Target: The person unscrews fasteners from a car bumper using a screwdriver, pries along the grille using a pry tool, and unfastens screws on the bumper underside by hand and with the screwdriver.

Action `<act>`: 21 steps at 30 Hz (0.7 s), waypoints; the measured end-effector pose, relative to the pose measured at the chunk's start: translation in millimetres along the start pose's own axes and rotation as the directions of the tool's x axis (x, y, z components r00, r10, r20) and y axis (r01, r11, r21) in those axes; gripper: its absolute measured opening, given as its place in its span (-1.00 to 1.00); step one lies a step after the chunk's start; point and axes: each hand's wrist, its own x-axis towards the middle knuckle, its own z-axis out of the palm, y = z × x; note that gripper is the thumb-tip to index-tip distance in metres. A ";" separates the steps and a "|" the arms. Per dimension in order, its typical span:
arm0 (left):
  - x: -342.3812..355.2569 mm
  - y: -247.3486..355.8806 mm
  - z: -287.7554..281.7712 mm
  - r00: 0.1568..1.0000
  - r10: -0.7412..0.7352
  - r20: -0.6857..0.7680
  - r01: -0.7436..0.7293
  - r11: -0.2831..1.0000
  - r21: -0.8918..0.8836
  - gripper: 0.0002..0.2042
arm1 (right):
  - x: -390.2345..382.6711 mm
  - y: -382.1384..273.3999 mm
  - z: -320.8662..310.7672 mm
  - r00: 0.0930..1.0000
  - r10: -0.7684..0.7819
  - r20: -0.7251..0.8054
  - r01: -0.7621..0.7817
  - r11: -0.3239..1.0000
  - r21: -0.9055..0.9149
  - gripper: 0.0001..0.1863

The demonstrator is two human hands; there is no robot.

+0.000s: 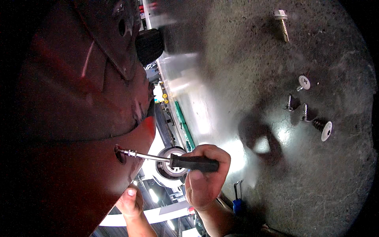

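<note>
My right hand (205, 177) grips the black handle of a screwdriver (193, 162). Its metal shaft runs left into a hole (119, 153) in a red body panel (71, 166). My left hand (129, 202) presses against the lower edge of that red panel, fingers curled, thumb nail showing. Several loose screws lie on the dark concrete floor (300, 177) to the right: a hex-head screw (282, 23), a white flat-head screw (304, 82), two small metal clips (297, 106) and a white-headed screw (323, 128).
A black rubber part (150, 45) hangs beside the panel at the top. A wheel (169, 170) shows behind my right hand. A small blue-handled tool (237, 201) lies on the floor near my right forearm. Shiny reflections cover the floor's middle.
</note>
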 end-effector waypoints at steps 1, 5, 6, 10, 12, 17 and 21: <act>0.2 0.4 0.3 1.000 0.019 0.000 -0.019 1.000 -0.003 -0.15 | -1.5 -1.6 -3.9 0.996 0.088 0.017 -0.088 0.996 0.012 -0.55; 0.1 2.1 1.2 0.998 0.069 0.012 -0.069 0.998 0.007 -0.16 | 0.6 -12.6 -11.3 0.982 0.190 0.002 -0.187 0.966 -0.180 -0.60; -0.3 1.2 1.1 0.997 0.079 0.016 -0.079 0.997 0.010 -0.16 | 0.7 -11.2 -13.0 0.994 0.107 -0.012 -0.106 0.943 -0.315 -0.60; -5.8 -10.5 -27.5 0.961 0.190 0.201 -0.219 0.967 0.131 -0.45 | 6.9 -9.9 3.0 1.000 -0.020 0.007 0.019 0.999 0.041 -0.60; -7.8 -19.7 -40.8 0.944 0.206 0.258 -0.270 0.931 0.245 -0.58 | 5.6 -8.3 6.4 0.998 -0.005 -0.062 0.007 1.000 0.031 -0.49; -7.3 -22.1 -36.4 0.883 0.381 0.275 -0.454 0.843 0.288 -0.79 | -4.4 -11.7 -13.6 0.991 0.131 -0.039 -0.135 0.980 -0.145 -0.55; -4.0 -13.7 -28.8 0.884 0.370 0.285 -0.448 0.844 0.294 -0.65 | 6.9 -12.9 0.5 0.998 0.053 -0.015 -0.053 0.998 0.030 -0.62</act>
